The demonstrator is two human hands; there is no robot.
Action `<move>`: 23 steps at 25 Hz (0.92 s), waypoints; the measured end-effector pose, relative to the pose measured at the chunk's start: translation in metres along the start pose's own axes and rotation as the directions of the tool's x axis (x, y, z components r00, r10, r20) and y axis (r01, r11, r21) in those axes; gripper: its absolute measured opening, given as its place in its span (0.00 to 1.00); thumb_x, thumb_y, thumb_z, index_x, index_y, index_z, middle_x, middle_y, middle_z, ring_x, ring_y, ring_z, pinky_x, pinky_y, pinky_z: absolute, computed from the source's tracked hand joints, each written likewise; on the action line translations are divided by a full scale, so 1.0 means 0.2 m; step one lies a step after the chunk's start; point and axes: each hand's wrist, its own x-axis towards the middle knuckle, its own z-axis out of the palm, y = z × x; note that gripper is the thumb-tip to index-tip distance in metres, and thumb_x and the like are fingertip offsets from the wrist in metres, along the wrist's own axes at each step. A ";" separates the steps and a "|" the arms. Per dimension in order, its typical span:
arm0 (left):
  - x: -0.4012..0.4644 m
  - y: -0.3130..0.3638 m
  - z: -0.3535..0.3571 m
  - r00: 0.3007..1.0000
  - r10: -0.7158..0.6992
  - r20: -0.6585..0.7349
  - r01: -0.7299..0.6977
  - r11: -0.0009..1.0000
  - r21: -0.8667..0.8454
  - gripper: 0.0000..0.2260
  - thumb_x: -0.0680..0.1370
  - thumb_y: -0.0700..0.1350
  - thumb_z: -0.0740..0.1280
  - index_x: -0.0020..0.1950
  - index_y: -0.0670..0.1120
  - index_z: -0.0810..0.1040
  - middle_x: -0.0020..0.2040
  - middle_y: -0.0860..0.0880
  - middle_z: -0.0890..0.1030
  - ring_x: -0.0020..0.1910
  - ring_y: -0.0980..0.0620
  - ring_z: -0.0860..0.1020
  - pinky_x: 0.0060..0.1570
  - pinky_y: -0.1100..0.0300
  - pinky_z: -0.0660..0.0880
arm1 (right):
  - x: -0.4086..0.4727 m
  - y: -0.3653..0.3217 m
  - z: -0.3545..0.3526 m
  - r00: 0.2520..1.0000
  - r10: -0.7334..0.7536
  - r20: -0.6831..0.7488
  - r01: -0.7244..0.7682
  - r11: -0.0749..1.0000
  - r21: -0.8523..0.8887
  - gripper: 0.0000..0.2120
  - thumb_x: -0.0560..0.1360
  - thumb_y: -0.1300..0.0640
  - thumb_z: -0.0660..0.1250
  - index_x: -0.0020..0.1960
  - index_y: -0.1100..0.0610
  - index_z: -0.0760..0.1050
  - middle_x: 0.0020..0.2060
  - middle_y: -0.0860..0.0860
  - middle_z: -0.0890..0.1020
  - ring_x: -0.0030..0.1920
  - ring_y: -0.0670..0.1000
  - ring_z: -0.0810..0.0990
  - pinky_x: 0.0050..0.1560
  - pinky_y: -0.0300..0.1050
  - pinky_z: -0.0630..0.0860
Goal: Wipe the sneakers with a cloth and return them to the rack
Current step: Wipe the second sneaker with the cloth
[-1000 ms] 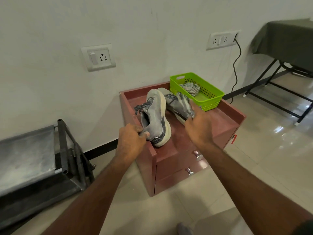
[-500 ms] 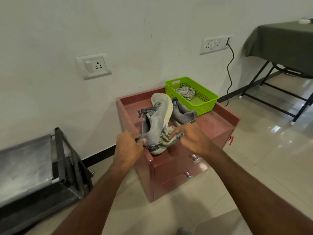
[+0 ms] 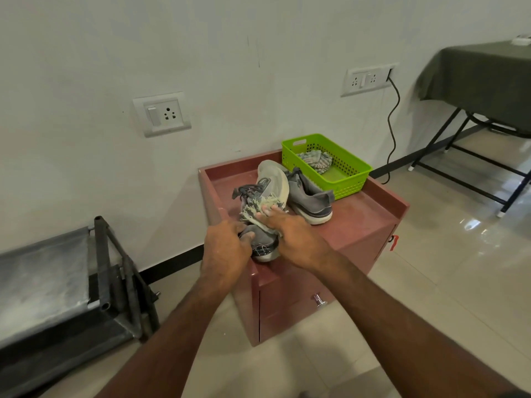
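Left hand [image 3: 227, 248] gripped the heel of a grey sneaker [image 3: 263, 214] at centre frame, fingers curled around the heel end. The sneaker lay tipped on its side, its pale sole [image 3: 274, 179] turned toward the right of the frame and its laces [image 3: 250, 191] toward the left. Right hand [image 3: 296, 239] pressed a frayed, pale cloth [image 3: 258, 208] flat against the sneaker's upper, fingers [image 3: 273, 211] extended over the fabric; the cloth was pinned between palm and shoe.

A second grey sneaker [image 3: 311, 199] stood upright on its sole just beside the first, to its right, the two touching or nearly so. Both rested on the top of a reddish-brown cabinet [image 3: 365, 222] with a raised rim and drawers with metal knobs [image 3: 319, 300].

A green basket [image 3: 353, 179] sat at the cabinet's upper right corner, just behind the second sneaker, and held a crumpled striped rag [image 3: 316, 160].

A dark metal rack [image 3: 112, 271] stood on the floor at lower left of the frame, well apart from the sneakers. Two wall sockets [image 3: 162, 114] appeared on the white wall; a table draped in dark green [image 3: 477, 73] occupied the upper right.
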 end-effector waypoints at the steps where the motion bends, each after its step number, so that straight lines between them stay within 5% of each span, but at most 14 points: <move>1: 0.01 0.00 0.01 1.000 0.006 0.000 -0.006 1.000 -0.006 0.11 0.76 0.43 0.71 0.33 0.45 0.80 0.27 0.52 0.77 0.27 0.55 0.75 0.29 0.64 0.67 | -0.02 0.00 -0.03 1.000 -0.004 0.001 0.004 1.000 0.001 0.34 0.69 0.72 0.57 0.73 0.55 0.71 0.74 0.53 0.69 0.77 0.50 0.62 0.77 0.49 0.60; 3: 0.01 0.00 0.01 1.000 -0.007 0.011 0.008 0.999 -0.035 0.10 0.77 0.42 0.70 0.36 0.47 0.84 0.28 0.51 0.80 0.27 0.53 0.77 0.28 0.62 0.70 | -0.05 0.01 -0.11 0.992 0.094 0.078 -0.106 0.982 0.155 0.30 0.67 0.70 0.58 0.66 0.55 0.78 0.66 0.52 0.79 0.68 0.48 0.75 0.70 0.48 0.70; 5: 0.01 -0.01 -0.01 1.000 -0.028 0.010 0.029 0.998 -0.061 0.13 0.77 0.41 0.70 0.33 0.50 0.82 0.27 0.52 0.78 0.25 0.55 0.75 0.25 0.68 0.66 | -0.11 0.03 -0.18 0.964 0.227 0.135 -0.264 0.843 0.468 0.26 0.65 0.71 0.57 0.55 0.57 0.85 0.46 0.55 0.87 0.45 0.52 0.83 0.45 0.46 0.77; 8: 0.02 -0.03 -0.03 1.000 -0.028 0.013 0.028 0.998 -0.061 0.18 0.76 0.40 0.71 0.26 0.47 0.73 0.23 0.53 0.70 0.23 0.56 0.66 0.24 0.68 0.64 | -0.14 0.15 -0.25 0.843 0.533 -0.075 -0.344 0.641 0.686 0.30 0.67 0.75 0.56 0.60 0.54 0.82 0.45 0.56 0.86 0.40 0.59 0.82 0.38 0.46 0.73; 10: 0.01 -0.01 -0.03 1.000 -0.013 0.005 0.014 0.998 -0.069 0.16 0.76 0.39 0.71 0.28 0.43 0.75 0.22 0.55 0.68 0.22 0.58 0.65 0.26 0.70 0.65 | -0.11 0.19 -0.23 0.739 0.588 -0.328 -0.346 0.750 0.564 0.32 0.72 0.73 0.56 0.69 0.49 0.76 0.55 0.50 0.84 0.43 0.49 0.79 0.38 0.38 0.70; 11: 0.01 -0.01 -0.02 1.000 -0.007 -0.001 0.007 0.997 -0.072 0.15 0.76 0.40 0.71 0.29 0.42 0.75 0.21 0.56 0.67 0.22 0.58 0.65 0.26 0.70 0.65 | -0.09 0.17 -0.19 0.766 0.523 -0.375 -0.322 0.816 0.480 0.30 0.74 0.71 0.56 0.71 0.49 0.73 0.63 0.49 0.80 0.48 0.47 0.77 0.40 0.35 0.69; 14: 0.01 -0.01 0.00 1.000 -0.015 -0.016 0.014 0.996 -0.085 0.17 0.77 0.42 0.71 0.27 0.46 0.75 0.22 0.53 0.71 0.23 0.54 0.70 0.25 0.68 0.63 | -0.07 0.02 0.02 0.966 0.182 -0.185 -0.129 0.955 0.266 0.26 0.76 0.72 0.57 0.71 0.57 0.73 0.72 0.53 0.72 0.70 0.48 0.71 0.67 0.32 0.64; 18: 0.04 -0.04 -0.01 0.994 -0.096 -0.045 0.087 0.980 -0.179 0.08 0.76 0.40 0.72 0.38 0.42 0.86 0.27 0.50 0.80 0.27 0.49 0.79 0.29 0.57 0.78 | -0.15 -0.03 -0.03 0.998 -0.054 0.039 0.048 0.988 0.147 0.34 0.65 0.74 0.57 0.67 0.55 0.77 0.71 0.49 0.72 0.75 0.44 0.64 0.76 0.38 0.57; 20: 0.05 -0.05 -0.02 0.994 -0.103 -0.043 0.095 0.983 -0.157 0.09 0.76 0.42 0.72 0.36 0.43 0.86 0.28 0.49 0.81 0.28 0.48 0.80 0.32 0.54 0.79 | -0.17 0.04 -0.11 0.993 -0.029 0.117 0.014 0.992 0.124 0.35 0.63 0.73 0.56 0.65 0.54 0.79 0.70 0.49 0.74 0.73 0.45 0.67 0.75 0.39 0.61; 23: 0.06 -0.09 -0.01 0.991 -0.131 -0.022 0.125 0.978 -0.167 0.14 0.75 0.44 0.73 0.30 0.43 0.80 0.27 0.46 0.80 0.28 0.45 0.80 0.34 0.51 0.80 | -0.15 0.16 -0.14 0.960 0.274 -0.051 -0.277 0.959 -0.053 0.30 0.67 0.71 0.59 0.64 0.51 0.80 0.65 0.50 0.80 0.67 0.52 0.76 0.63 0.38 0.70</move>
